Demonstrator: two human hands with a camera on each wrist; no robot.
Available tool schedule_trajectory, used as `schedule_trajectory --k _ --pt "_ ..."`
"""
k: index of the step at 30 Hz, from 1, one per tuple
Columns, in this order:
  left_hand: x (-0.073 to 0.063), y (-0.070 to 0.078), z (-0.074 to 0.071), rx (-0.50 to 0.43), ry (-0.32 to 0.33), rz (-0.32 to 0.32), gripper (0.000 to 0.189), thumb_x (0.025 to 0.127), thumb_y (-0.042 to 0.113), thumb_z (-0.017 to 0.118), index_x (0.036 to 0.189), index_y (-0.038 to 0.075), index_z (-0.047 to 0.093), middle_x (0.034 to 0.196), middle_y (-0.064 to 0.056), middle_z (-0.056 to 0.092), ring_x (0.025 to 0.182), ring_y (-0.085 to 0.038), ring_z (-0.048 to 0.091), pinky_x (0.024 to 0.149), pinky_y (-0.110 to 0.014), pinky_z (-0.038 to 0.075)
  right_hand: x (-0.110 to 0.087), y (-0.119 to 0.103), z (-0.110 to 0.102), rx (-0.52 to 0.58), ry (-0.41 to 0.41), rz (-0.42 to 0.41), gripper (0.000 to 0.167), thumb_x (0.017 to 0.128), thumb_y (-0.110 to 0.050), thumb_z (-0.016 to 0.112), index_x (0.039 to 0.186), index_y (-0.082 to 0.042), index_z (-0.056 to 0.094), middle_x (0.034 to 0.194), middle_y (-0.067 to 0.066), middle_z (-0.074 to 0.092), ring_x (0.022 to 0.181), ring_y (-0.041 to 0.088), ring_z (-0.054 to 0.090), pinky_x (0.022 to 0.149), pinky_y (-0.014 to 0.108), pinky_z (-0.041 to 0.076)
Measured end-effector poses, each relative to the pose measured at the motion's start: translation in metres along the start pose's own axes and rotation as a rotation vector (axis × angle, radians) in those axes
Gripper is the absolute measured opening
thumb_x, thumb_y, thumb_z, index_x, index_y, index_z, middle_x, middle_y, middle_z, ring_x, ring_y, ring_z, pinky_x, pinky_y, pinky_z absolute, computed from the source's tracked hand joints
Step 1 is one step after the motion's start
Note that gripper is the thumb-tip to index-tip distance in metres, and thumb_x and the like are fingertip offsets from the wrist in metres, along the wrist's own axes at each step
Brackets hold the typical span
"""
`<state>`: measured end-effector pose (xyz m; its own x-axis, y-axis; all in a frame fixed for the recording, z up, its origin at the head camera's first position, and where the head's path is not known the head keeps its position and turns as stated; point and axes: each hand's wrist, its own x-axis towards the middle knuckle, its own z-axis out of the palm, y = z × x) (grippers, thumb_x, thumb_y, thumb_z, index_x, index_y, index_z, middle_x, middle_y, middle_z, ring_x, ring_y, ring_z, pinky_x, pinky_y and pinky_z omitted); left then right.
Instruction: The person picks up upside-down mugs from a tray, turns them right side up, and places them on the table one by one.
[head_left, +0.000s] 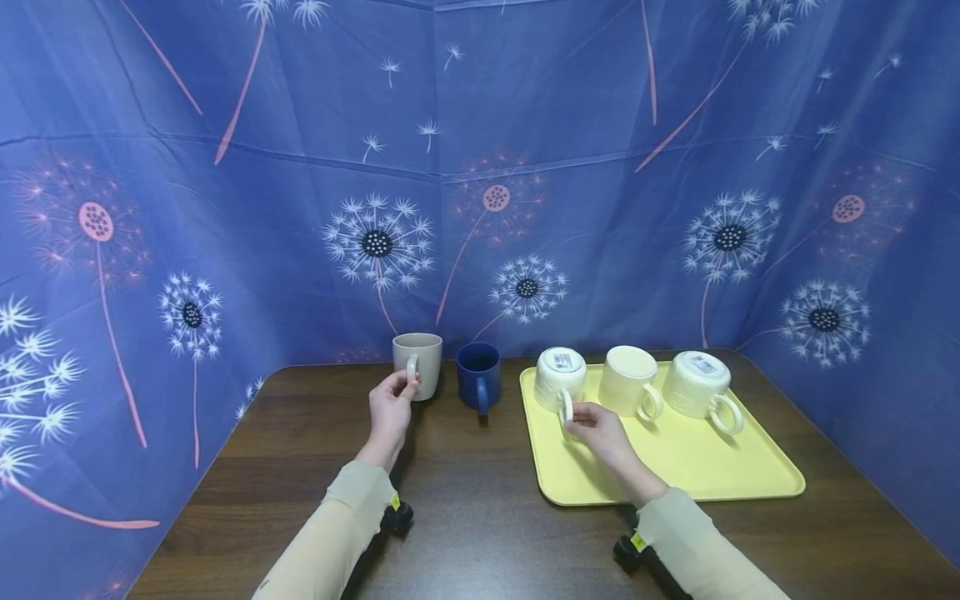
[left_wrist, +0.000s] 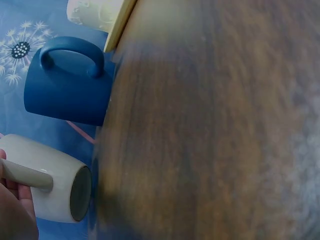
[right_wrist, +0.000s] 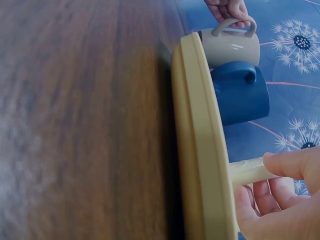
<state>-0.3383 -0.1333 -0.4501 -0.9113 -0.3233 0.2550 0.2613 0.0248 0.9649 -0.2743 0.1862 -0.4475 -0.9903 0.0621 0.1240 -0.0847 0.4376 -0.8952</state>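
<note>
My left hand (head_left: 391, 412) pinches the handle of a light grey mug (head_left: 427, 364). In the left wrist view the grey mug (left_wrist: 55, 197) hangs slightly tilted, its dark underside showing just off the tabletop. To its right a dark blue mug (head_left: 474, 367) stands upright on the table, handle toward me. With thumb and fingers my right hand (head_left: 606, 435) holds the handle of the leftmost white mug (head_left: 557, 387), which is upside down at the tray's left side; in the right wrist view the tray rim hides most of it.
A yellow tray (head_left: 697, 467) lies on the right of the brown wooden table (head_left: 465, 492). Two more upside-down mugs, a middle cream mug (head_left: 624, 379) and a right-hand white mug (head_left: 690, 387), sit on it. Behind the table hangs a blue dandelion-print cloth (head_left: 600, 233).
</note>
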Motion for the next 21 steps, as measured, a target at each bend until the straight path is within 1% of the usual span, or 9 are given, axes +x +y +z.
schedule_trajectory --k 3,6,12,16,21 --pt "0.000 -0.002 0.000 0.009 0.003 -0.007 0.014 0.086 -0.002 0.063 0.098 -0.005 0.069 0.095 -0.018 0.069 0.079 -0.006 0.058 0.072 -0.016 0.045 0.001 0.001 0.001 -0.030 0.009 0.001 0.027 0.084 0.000 0.064 0.108 0.013 0.060 0.101 0.025 0.065 0.091 0.031 0.063 0.075 0.029 0.052" --pt "0.000 -0.004 0.001 0.011 0.005 -0.010 0.014 0.086 -0.002 0.063 0.099 -0.005 0.069 0.097 -0.021 0.069 0.079 -0.006 0.058 0.072 -0.015 0.046 0.003 0.002 0.002 -0.044 0.014 0.010 0.025 0.085 0.000 0.063 0.107 0.011 0.060 0.101 0.023 0.065 0.092 0.031 0.063 0.076 0.032 0.053" --pt "0.000 -0.005 -0.001 0.044 -0.004 -0.022 0.014 0.086 0.000 0.064 0.099 -0.004 0.069 0.097 -0.018 0.069 0.081 -0.008 0.057 0.071 -0.015 0.045 0.003 0.001 0.003 -0.050 0.018 0.008 0.023 0.085 0.000 0.063 0.105 0.011 0.061 0.100 0.023 0.065 0.094 0.033 0.063 0.077 0.034 0.053" --pt "-0.004 -0.005 -0.003 0.079 -0.027 -0.039 0.013 0.085 0.000 0.065 0.097 -0.003 0.069 0.094 -0.015 0.070 0.079 -0.008 0.056 0.070 -0.016 0.044 0.003 0.000 0.003 -0.065 0.031 -0.006 0.022 0.085 0.000 0.063 0.104 0.011 0.061 0.099 0.023 0.066 0.097 0.036 0.062 0.079 0.037 0.053" --pt "-0.010 -0.004 -0.008 0.135 -0.072 -0.036 0.012 0.084 -0.002 0.065 0.095 -0.004 0.069 0.092 -0.015 0.070 0.076 -0.008 0.056 0.068 -0.018 0.044 0.003 0.001 0.004 -0.084 0.038 -0.020 0.020 0.084 0.001 0.064 0.102 0.010 0.062 0.096 0.022 0.066 0.097 0.037 0.062 0.078 0.037 0.053"
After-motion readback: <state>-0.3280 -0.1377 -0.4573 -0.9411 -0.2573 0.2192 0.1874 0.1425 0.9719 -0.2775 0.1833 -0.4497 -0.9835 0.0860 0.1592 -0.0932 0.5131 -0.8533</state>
